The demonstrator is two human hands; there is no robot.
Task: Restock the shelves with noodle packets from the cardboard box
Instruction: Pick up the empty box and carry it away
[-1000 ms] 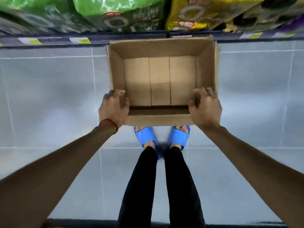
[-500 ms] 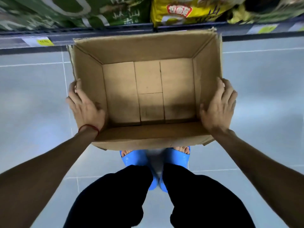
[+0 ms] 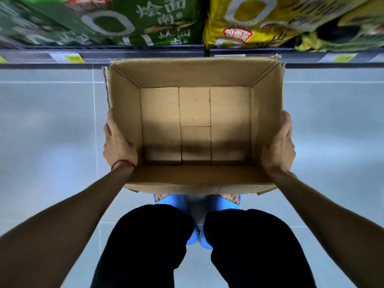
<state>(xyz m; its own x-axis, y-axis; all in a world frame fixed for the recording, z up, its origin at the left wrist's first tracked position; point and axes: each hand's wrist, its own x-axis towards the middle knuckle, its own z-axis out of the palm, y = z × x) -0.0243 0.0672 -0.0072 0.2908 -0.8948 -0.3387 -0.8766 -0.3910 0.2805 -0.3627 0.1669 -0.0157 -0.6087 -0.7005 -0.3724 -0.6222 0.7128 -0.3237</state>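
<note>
Left hand [image 3: 118,143] and right hand [image 3: 279,146] pressed flat against opposite walls of empty cardboard box [image 3: 195,125], above tiled floor [image 3: 47,132] for carrying; noodle packets [image 3: 145,19] already along shelf edge [image 3: 145,51].

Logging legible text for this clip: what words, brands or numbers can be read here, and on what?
"烩面", upside down: green packet.
"南" and "山", partial, upside down: same green packet.
Red logo: yellow packet, characters too blurred to read.
Yellow price tags on the shelf edge: too small and blurred.
Box: no print visible.
</note>
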